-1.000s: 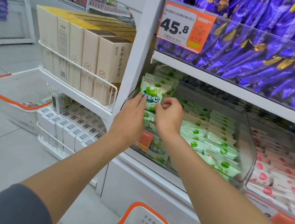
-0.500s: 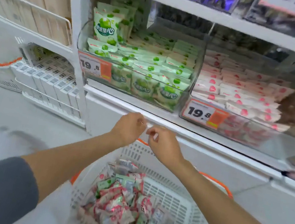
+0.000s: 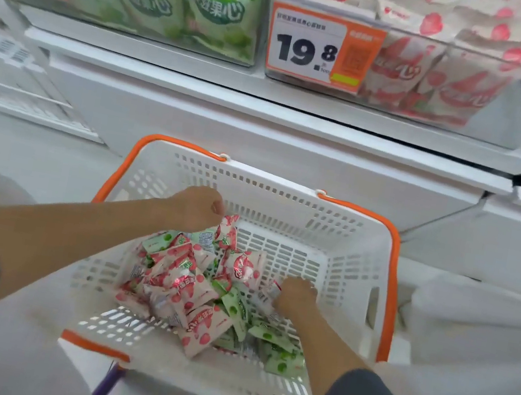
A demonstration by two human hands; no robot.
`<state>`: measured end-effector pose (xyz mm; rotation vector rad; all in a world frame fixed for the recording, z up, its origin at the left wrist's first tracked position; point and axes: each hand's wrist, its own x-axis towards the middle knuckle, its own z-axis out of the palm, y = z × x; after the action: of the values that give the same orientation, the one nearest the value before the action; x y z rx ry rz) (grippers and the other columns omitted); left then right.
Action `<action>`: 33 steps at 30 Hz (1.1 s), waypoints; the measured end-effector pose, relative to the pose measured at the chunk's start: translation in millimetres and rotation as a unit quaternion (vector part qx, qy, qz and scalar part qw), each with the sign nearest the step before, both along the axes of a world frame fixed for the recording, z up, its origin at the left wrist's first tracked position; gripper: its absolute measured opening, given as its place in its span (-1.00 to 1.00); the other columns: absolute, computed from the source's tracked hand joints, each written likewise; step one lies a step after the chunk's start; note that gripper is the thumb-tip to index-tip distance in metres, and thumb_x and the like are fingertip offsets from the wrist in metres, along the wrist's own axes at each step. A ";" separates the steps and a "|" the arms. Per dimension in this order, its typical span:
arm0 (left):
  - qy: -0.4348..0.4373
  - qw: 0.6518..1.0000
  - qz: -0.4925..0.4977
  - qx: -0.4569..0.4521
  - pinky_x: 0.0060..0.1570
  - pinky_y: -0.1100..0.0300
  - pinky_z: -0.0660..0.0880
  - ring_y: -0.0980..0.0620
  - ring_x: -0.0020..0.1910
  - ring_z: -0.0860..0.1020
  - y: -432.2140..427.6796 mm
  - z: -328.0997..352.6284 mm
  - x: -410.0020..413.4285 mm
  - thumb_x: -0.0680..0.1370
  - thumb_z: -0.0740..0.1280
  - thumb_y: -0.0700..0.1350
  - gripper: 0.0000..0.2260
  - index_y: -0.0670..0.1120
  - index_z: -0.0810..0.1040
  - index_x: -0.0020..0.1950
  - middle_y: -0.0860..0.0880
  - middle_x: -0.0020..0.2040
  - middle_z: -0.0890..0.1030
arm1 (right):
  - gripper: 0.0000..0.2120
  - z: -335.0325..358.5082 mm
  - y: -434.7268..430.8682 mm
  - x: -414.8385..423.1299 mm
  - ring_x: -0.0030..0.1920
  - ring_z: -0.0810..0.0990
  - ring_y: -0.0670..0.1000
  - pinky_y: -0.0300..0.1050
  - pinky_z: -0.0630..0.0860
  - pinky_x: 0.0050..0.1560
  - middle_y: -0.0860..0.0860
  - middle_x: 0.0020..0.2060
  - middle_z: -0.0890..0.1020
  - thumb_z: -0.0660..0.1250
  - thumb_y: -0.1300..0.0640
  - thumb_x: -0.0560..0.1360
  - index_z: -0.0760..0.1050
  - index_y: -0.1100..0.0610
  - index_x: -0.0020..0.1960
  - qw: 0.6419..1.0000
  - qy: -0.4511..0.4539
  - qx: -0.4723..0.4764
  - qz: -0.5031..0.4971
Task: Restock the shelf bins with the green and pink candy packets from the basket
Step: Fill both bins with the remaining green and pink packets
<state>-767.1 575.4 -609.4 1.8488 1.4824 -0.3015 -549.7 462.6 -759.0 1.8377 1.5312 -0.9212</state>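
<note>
A white basket (image 3: 272, 182) with orange handles stands below the shelf and holds a mixed pile of pink candy packets (image 3: 188, 285) and green candy packets (image 3: 266, 332). My left hand (image 3: 196, 208) is curled at the far side of the pile and pinches the top of a pink packet (image 3: 228, 230). My right hand (image 3: 295, 297) reaches into the right side of the pile, fingers curled on a pink-and-white packet (image 3: 272, 288). Above, the clear green bin (image 3: 181, 9) and the pink bin (image 3: 447, 77) both hold packets.
An orange price tag (image 3: 313, 50) reading 19.8 hangs on the pink bin's front. A white shelf ledge (image 3: 269, 98) runs under the bins, with a white base panel behind the basket. Wire racks with white boxes (image 3: 3, 51) sit at the left.
The view has dropped from the green bin to the basket. Both hands came down from the shelf, empty over the basket half a second ago, and now reach into the packet pile.
</note>
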 end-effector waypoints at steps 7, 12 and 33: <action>-0.044 0.996 -0.062 -0.042 0.39 0.17 0.26 0.01 0.44 0.31 -17.3 0.4 9.2 0.55 0.39 -0.02 -0.44 -0.05 0.30 0.50 -0.01 0.52 0.27 | -0.76 103.8 73.4 12.9 -0.39 0.41 -0.06 -0.25 0.37 -0.32 0.02 -0.39 0.43 0.41 0.02 0.48 0.41 0.15 -0.13 0.924 0.215 0.040 -0.315; -0.162 0.986 0.007 0.028 0.13 0.19 0.45 0.02 0.17 0.49 -27.4 51.3 45.8 0.54 0.41 -0.02 -0.54 -0.07 0.37 0.38 0.00 0.29 0.50 | -0.53 229.4 111.2 11.9 -0.12 0.56 0.03 -0.12 0.48 -0.06 0.07 -0.20 0.61 0.21 -0.21 0.55 0.59 0.19 -0.16 0.855 0.333 -0.044 -0.395; -0.325 0.945 0.000 -0.034 -0.14 0.26 0.56 0.12 -0.17 0.66 12.6 204.5 74.0 0.61 0.28 -0.02 -0.84 -0.06 0.58 -0.04 0.04 -0.18 0.70 | -0.85 424.0 115.9 53.0 -0.07 0.68 -0.02 -0.16 0.60 -0.05 -0.01 -0.10 0.70 0.52 0.18 0.41 0.64 0.11 -0.03 0.921 0.303 0.242 0.034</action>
<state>-693.2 588.0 -404.9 1.6632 0.9950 0.2447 -496.7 578.6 -335.0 1.8962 2.3642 -1.2375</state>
